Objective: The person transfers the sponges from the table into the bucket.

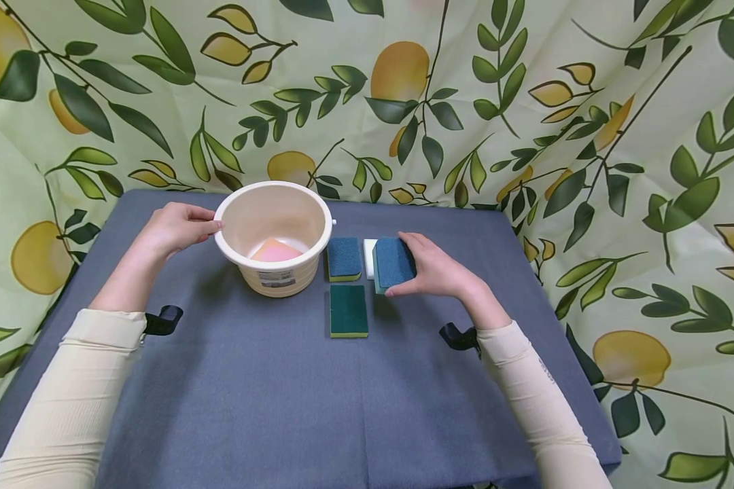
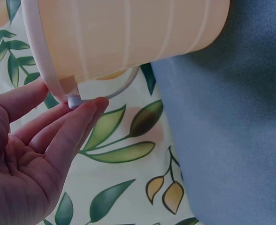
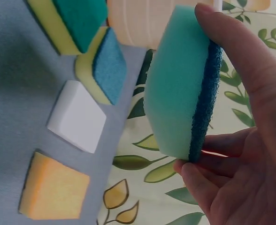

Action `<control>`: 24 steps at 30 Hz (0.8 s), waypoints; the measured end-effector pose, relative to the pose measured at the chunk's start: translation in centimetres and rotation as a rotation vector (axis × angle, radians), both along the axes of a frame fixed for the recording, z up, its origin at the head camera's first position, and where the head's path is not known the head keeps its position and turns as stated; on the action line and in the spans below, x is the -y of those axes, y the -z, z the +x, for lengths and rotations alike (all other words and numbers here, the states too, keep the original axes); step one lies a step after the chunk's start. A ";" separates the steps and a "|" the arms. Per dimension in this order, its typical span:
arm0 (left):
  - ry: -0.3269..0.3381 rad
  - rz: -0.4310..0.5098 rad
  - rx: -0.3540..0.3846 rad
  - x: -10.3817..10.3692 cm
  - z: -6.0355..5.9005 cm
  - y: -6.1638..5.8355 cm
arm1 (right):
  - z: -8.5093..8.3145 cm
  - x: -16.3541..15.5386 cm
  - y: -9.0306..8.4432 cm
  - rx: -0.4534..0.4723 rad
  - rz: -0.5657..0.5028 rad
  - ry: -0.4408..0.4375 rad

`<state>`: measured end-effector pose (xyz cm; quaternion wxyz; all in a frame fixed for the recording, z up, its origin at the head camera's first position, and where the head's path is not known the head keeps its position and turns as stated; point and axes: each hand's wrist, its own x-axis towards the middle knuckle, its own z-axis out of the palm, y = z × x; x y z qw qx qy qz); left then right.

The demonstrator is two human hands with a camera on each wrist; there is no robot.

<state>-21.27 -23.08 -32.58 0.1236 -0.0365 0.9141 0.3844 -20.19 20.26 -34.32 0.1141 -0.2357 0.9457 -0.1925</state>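
My left hand pinches the left rim of a cream plastic bucket, fingertips by its handle joint. Inside the bucket lies a pink and orange sponge. With thumb and fingers at opposite edges, my right hand holds a teal sponge with a dark blue scouring side above the table. A white sponge sits partly behind it in the head view. Left of that is a yellow sponge with a blue scouring side; nearer me lies a green-topped yellow sponge.
An orange-yellow sponge shows beside the white one in the right wrist view; my right hand hides it from the head view. Grey-blue cloth covers the table. A leaf-and-fruit patterned curtain hangs around its far and side edges.
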 end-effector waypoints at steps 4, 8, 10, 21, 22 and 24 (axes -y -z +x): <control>-0.001 0.004 -0.004 0.0 0.0 0.0 | -0.3 0.2 -0.6 -0.007 0.005 -0.008; -0.002 0.012 -0.001 0.1 0.0 0.0 | -0.5 0.6 -1.3 -0.004 0.011 -0.009; -0.003 0.015 0.002 0.1 0.0 0.0 | -0.6 0.7 -1.7 -0.004 0.014 -0.008; -0.006 0.018 0.004 0.1 0.0 0.1 | -1.4 1.8 -3.5 -0.022 0.027 -0.044; -0.006 0.016 0.003 0.1 0.0 0.1 | -1.5 2.0 -3.6 -0.020 0.030 -0.046; -0.006 0.015 0.004 0.1 0.0 0.1 | -1.8 2.2 -3.9 -0.017 0.038 -0.048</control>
